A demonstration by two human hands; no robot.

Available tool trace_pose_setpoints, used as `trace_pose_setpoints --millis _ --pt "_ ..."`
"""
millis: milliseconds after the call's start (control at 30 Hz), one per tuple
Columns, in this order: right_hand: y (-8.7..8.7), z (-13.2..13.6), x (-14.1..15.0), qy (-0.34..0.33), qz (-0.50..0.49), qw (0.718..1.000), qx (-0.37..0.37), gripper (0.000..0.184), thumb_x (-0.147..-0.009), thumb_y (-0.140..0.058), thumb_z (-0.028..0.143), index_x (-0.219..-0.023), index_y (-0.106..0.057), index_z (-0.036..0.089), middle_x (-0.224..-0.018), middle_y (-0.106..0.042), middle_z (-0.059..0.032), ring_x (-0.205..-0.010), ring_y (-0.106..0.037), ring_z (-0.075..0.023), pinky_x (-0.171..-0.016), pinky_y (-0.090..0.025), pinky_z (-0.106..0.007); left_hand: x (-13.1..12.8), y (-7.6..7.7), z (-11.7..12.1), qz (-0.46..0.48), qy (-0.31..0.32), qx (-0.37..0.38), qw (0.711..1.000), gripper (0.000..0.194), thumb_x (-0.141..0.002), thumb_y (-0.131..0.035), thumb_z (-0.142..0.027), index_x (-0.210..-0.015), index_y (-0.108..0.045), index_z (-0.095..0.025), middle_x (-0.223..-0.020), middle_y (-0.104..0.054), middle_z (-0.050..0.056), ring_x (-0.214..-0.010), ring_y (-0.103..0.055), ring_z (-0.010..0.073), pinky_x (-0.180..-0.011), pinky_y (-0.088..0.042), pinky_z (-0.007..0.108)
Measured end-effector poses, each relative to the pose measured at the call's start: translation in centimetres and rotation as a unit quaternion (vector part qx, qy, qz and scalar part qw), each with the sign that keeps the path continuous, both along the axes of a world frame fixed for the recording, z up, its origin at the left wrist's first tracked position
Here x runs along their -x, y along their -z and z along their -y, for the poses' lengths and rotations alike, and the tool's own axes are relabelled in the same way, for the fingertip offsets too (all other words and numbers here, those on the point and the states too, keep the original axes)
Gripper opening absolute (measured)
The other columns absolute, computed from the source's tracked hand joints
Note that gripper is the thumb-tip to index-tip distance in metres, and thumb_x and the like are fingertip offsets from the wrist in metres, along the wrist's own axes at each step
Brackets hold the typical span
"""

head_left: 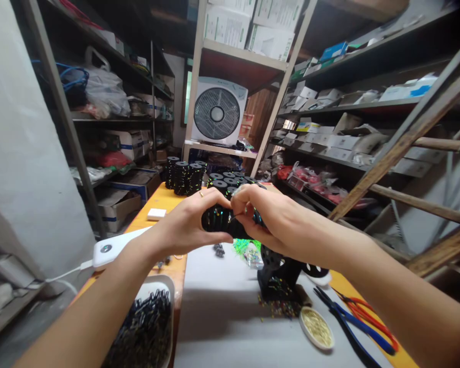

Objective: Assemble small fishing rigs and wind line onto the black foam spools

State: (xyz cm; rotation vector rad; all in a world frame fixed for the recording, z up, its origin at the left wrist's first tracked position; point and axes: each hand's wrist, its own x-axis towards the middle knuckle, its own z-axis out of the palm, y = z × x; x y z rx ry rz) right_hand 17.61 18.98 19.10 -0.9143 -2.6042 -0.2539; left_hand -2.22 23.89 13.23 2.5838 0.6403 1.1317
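My left hand curves around a black spool wound with shiny green and gold bits, thumb below and fingers above. At the spool's right part, my right hand is closed, its thumb and fingers pinched together by a thin strand. The right hand's fingers cover much of the spool's right end. Beneath the hands, a black stand rests on the white work surface, with tiny coloured beads scattered at its foot.
Several black spools stand at the table's back. A dish of gold bits and blue-handled pliers lie right. A tray of black pieces and a white power bank are left. A box fan stands behind; a wooden ladder leans right.
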Motion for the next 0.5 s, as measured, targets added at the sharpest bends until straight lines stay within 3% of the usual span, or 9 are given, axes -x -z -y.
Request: trace_pose_setpoints --millis 500 --pt "-0.36 0.12 0.23 0.028 0.110 0.993 -0.019 0.014 -0.089 -0.044 0.008 -0.094 -0.040 0.020 -0.086 -0.051 -0.0008 -0.074 -0.051 -0.0137 -0.075 -0.040 -0.031 -0.01 0.12 -0.19 -0.003 -0.008 -0.005 1.000 0.032 -0.074 -0.073 -0.029 -0.096 -0.053 -0.019 -0.098 -0.057 0.000 -0.091 -0.053 0.0166 -0.081 -0.042 0.029"
